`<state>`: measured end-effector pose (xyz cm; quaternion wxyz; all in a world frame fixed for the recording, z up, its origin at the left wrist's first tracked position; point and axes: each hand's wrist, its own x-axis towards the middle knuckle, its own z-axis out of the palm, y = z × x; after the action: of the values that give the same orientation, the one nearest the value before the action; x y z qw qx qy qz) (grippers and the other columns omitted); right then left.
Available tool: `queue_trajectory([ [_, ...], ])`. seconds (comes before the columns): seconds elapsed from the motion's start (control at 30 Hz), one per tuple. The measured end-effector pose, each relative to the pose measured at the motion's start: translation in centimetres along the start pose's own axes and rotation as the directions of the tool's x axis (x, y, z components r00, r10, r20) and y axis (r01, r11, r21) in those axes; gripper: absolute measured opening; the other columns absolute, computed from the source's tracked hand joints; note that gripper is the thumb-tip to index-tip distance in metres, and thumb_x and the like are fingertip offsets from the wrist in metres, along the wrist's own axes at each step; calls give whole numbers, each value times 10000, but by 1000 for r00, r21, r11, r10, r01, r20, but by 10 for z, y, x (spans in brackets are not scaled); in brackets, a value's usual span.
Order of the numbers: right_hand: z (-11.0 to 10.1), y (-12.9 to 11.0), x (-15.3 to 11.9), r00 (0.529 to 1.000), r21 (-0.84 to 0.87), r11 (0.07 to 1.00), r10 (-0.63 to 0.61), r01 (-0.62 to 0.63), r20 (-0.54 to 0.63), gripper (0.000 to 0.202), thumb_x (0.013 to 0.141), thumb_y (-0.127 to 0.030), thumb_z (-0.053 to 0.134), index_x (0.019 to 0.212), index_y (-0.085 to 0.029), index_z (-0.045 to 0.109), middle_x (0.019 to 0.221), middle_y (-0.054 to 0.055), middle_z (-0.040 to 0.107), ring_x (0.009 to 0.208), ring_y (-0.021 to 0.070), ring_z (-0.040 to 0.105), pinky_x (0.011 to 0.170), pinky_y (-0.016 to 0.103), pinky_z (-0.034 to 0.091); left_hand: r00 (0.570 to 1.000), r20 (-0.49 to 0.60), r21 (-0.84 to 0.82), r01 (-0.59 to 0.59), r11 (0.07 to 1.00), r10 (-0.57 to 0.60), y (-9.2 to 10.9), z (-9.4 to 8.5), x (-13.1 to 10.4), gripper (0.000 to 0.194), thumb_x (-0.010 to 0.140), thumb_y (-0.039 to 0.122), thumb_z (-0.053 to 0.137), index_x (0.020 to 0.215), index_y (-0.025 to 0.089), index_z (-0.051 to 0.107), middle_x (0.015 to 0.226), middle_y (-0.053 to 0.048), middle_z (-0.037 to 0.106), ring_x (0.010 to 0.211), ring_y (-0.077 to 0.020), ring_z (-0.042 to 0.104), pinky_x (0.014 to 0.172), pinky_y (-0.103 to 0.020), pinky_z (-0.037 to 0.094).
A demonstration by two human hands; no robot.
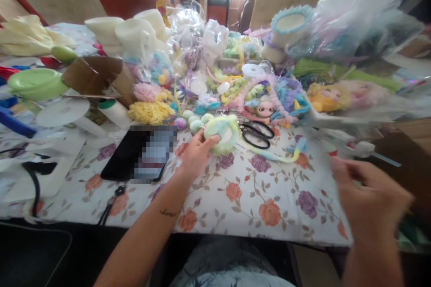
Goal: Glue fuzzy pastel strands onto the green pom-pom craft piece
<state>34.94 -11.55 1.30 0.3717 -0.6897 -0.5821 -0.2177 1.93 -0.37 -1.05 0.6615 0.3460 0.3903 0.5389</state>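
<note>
My left hand [198,152] is closed on a fluffy pale green and yellow plush piece [220,136], its thumb pressed on top. Black-handled scissors [258,135] lie just right of the plush piece. A pastel fuzzy strip [278,157] curves over the cloth below the scissors. Off to the right, my right hand [368,197] is raised near the table's edge with its fingers pinched together. Motion smears it, and a small red spot shows by its fingertips; what it holds, if anything, I cannot make out.
A phone [116,154] lies left on the flowered tablecloth [235,215]. Behind are yarn pompoms [153,112], a thread cone [112,112], a cardboard box [97,76] and tangled pastel trims [249,94]. At right, a white tray [340,119] holds plastic-wrapped dolls [328,96].
</note>
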Motion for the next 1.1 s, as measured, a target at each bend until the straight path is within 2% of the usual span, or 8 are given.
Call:
queue_trajectory([
  [0.1,23,-79,-9,914,329,879,-393,344,95,199,1014,-323,685,1141,-197,772,1170,166,812,1082,310,780,952,444,613,1000,10,18,24,1000,-25,0,3,-3,568,682,395,924,1181,198,734,1108,-71,809,1142,-288,738,955,-356,568],
  [0.2,55,-128,-15,790,413,781,-579,468,202,446,1041,-334,653,1454,-165,640,1596,231,584,1539,383,497,1201,576,482,998,50,15,23,1000,-23,2,5,-7,500,711,375,903,1147,193,736,1086,-70,808,1089,-267,750,906,-331,569],
  [0.3,75,-142,-22,722,389,768,-627,509,294,623,1032,-398,669,1587,-152,526,1719,207,445,1656,410,285,1314,662,287,995,94,2,-14,1000,13,3,6,-9,414,739,332,882,1107,196,749,1086,-67,806,1072,-242,753,890,-300,565],
  [0.5,74,-136,-29,662,415,717,-689,561,296,549,1043,-417,659,1554,-237,572,1705,133,494,1623,393,364,1347,669,172,996,84,-43,29,999,-26,3,5,-7,457,692,348,938,1084,214,746,909,-6,788,955,-202,772,801,-254,576],
  [0.73,72,-137,-22,774,418,759,-608,499,178,385,1063,-398,621,1402,-223,671,1655,170,550,1654,361,320,1332,646,254,995,84,-53,66,996,-62,5,7,-9,512,695,332,940,1146,209,730,946,-20,796,975,-212,767,775,-258,563],
  [0.83,74,-140,-21,727,450,718,-659,532,193,376,1058,-418,629,1370,-218,691,1640,192,563,1612,409,396,1301,711,271,996,59,-44,70,997,-68,4,6,-9,497,676,326,945,1111,202,737,937,-19,795,981,-214,769,775,-250,559],
  [0.93,68,-136,-23,706,536,632,-702,560,91,226,1051,-344,642,1196,-205,745,1515,193,681,1499,385,566,1262,674,386,997,30,-33,76,997,-75,3,5,-8,508,672,357,947,1114,207,745,960,-22,802,1033,-240,767,846,-283,576],
  [1.1,37,-96,-13,917,587,725,-391,360,-80,160,958,-97,671,940,-241,739,925,47,853,940,237,833,909,400,653,999,7,-71,44,997,-43,-1,2,-3,552,644,340,945,1148,215,757,1052,-57,817,1191,-308,728,1011,-366,559],
])
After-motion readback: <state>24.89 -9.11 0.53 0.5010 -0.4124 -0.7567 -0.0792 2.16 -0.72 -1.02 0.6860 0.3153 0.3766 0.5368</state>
